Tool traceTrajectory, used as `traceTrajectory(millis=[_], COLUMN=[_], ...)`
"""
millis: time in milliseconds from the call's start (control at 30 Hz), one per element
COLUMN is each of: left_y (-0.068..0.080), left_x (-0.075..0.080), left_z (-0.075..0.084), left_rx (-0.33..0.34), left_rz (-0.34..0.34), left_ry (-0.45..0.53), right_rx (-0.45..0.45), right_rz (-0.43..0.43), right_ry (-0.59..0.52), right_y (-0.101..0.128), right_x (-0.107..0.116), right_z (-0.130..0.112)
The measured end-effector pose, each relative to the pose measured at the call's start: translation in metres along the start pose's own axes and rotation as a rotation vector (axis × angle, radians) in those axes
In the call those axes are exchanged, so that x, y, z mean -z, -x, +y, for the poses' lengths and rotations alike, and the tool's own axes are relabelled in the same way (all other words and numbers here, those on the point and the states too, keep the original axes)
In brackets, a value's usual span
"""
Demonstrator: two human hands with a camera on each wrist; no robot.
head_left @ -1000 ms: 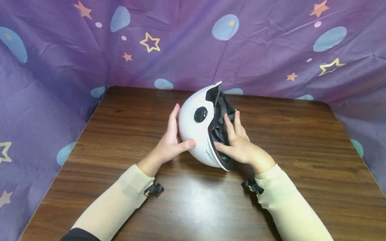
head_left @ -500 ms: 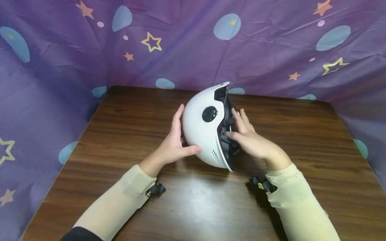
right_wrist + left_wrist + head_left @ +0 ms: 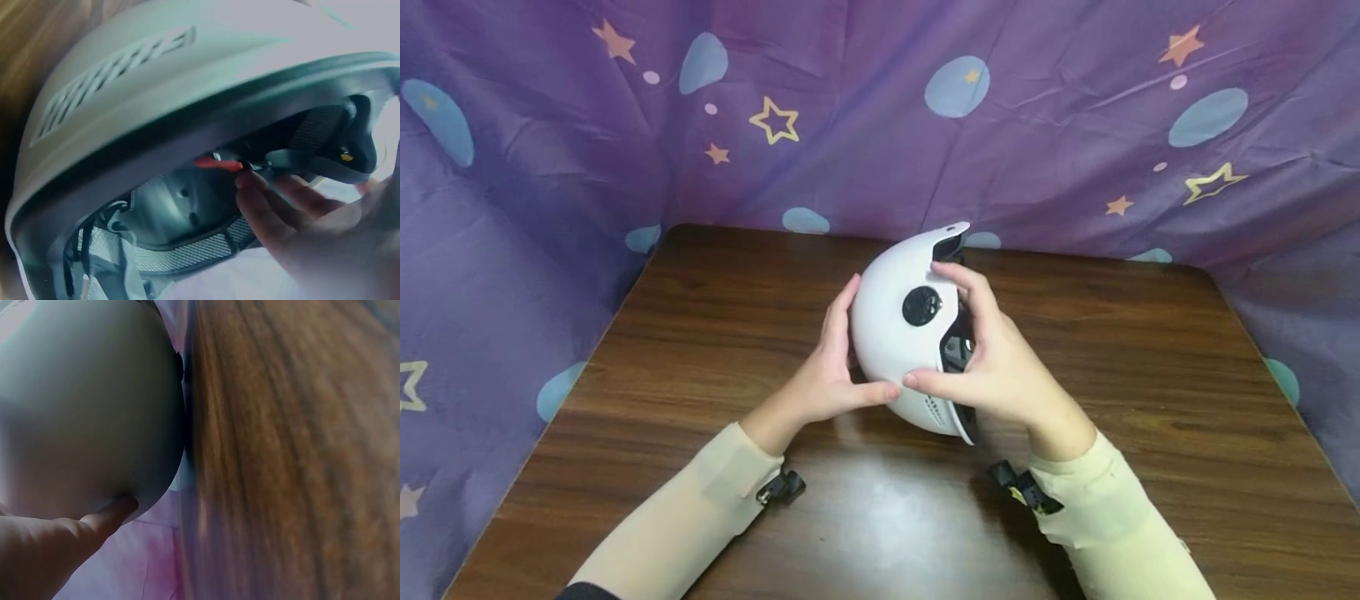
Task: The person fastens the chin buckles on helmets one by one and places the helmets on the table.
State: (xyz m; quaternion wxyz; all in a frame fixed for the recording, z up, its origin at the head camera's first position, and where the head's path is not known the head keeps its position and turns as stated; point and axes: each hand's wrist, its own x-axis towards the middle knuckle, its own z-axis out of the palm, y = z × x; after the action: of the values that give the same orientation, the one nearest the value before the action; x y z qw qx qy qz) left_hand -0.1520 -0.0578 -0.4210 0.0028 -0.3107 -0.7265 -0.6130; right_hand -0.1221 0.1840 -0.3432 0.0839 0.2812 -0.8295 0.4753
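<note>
From the head view you get the whole setup: a white helmet (image 3: 906, 333) tipped on its side around the middle of the table (image 3: 1150, 400), a bit toward the far edge, with both hands on it. The left hand (image 3: 827, 375) cups the smooth rounded shell, fingers fairly straight and thumb pressed along the lower side, while the right hand (image 3: 992, 367) grips the open rim, thumb on the outside of the shell and fingers curled over the edge into the inside. The right wrist view is the only one that shows the guts: dark grey mesh padding (image 3: 187, 253), black straps, a small red tab (image 3: 219, 164) right by the fingertips (image 3: 250, 181), plus a row of slotted vents (image 3: 112, 75) in the glossy shell. The left wrist view just gives a blurry close-up of the plain curved dome with the thumb against it, next to the streaky wood grain. A purple cloth (image 3: 1075, 125) with stars and blue blobs hangs behind, all crinkly.
</note>
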Motion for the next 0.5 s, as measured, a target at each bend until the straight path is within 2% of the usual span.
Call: traceTrajectory(millis=[133, 300, 400, 500], left_y=[0.000, -0.001, -0.001, -0.001], left_x=[-0.001, -0.001, 0.000, 0.002], left_z=[-0.001, 0.002, 0.002, 0.002], left_rx=[-0.008, 0.058, 0.097, 0.116], left_rz=[-0.009, -0.027, -0.034, -0.036], left_ry=[-0.026, 0.030, 0.063, 0.094], right_rx=[0.027, 0.082, 0.075, 0.043], right_rz=[0.001, 0.001, 0.041, 0.077], right_ry=[-0.080, -0.215, -0.255, -0.348], right_y=[0.001, 0.000, -0.001, -0.001], right_x=[-0.003, -0.002, -0.003, -0.004], right_z=[0.005, 0.014, 0.017, 0.018])
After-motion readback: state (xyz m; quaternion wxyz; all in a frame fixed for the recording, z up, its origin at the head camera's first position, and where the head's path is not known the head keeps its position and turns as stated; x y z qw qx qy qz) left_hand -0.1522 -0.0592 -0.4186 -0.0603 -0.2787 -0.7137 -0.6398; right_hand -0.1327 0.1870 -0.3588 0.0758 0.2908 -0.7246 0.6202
